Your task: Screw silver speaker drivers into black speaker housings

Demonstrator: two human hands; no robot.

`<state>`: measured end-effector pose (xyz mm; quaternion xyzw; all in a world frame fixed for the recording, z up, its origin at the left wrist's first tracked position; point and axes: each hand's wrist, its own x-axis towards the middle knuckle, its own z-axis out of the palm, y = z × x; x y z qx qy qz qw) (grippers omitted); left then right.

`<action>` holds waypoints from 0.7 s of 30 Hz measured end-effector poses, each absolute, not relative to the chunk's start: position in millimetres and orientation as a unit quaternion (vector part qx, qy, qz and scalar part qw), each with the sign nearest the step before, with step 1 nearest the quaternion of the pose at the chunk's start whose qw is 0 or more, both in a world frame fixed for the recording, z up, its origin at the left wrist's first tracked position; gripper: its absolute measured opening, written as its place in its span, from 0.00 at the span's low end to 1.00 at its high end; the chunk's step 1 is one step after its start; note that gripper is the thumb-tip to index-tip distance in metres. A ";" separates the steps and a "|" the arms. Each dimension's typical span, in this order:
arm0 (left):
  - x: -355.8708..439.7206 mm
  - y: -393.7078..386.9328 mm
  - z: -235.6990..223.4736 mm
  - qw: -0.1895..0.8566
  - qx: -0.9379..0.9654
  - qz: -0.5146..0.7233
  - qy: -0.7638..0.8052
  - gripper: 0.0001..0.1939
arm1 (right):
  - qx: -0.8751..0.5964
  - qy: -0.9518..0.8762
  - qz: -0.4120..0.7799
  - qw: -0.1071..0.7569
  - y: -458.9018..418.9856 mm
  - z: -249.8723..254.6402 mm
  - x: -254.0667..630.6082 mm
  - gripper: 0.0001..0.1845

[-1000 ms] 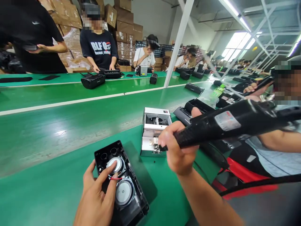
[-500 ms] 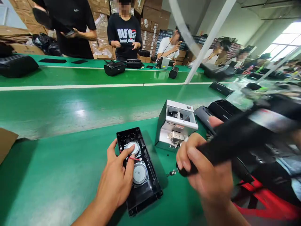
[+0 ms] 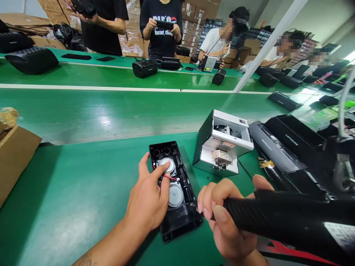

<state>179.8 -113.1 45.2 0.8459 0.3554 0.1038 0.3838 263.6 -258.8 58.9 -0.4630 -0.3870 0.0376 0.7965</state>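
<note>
- The left hand (image 3: 146, 201) sits at about 6 o'clock in the view, fingers spread and not clamped, with the fingertips (image 3: 165, 167) pressing on the upper speaker driver (image 3: 167, 166) and the thumb side lying along the housing.
- The open black speaker housing (image 3: 180, 231) lies flat on the green tabletop (image 3: 69, 207), just under the left hand, its long side running from about 12 to 6 o'clock.
- A second speaker driver (image 3: 176, 195) sits below the first, and a thin red wire (image 3: 167, 177) runs across the top of it, under the left hand.
- The right hand (image 3: 226, 218), at about 5 o'clock in the view, is closed around the grip of a black electric screwdriver (image 3: 280, 210), which lies nearly level and reaches out toward 3 o'clock. Its tip is hidden by the fingers.
- A silver screw feeder (image 3: 223, 146) stands at about 1 o'clock from the housing, near it but not touching.
- Black speaker shells (image 3: 295, 138) lie beyond the feeder at 2 o'clock.
- A cardboard box (image 3: 15, 159) sits at the 9 o'clock edge.
- Across the belts at 12 o'clock, a co-worker in a black T-shirt (image 3: 161, 26) holds a black part in both hands.
</note>
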 end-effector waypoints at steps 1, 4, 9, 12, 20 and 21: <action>180.0 -113.3 45.5 0.382 0.847 0.103 0.356 0.23 | -0.464 -0.390 0.041 0.794 -259.5 57.4 263.8 0.32; 181.0 -113.8 46.2 0.381 0.846 0.105 0.357 0.23 | -0.469 -0.400 0.046 0.786 -261.2 53.0 264.4 0.32; 182.5 -113.6 48.2 0.387 0.845 0.100 0.356 0.24 | -0.470 -0.418 0.053 0.775 -262.6 45.7 268.2 0.33; 182.3 -113.6 48.9 0.388 0.844 0.096 0.359 0.24 | -0.466 -0.404 0.077 0.784 -260.0 46.0 272.4 0.32; 184.2 -114.2 50.0 0.385 0.844 0.086 0.362 0.24 | -0.471 -0.390 0.085 0.787 -255.6 45.3 277.1 0.27; 184.3 -114.2 50.5 0.386 0.844 0.086 0.362 0.24 | -0.472 -0.400 0.087 0.781 -256.8 43.7 276.3 0.27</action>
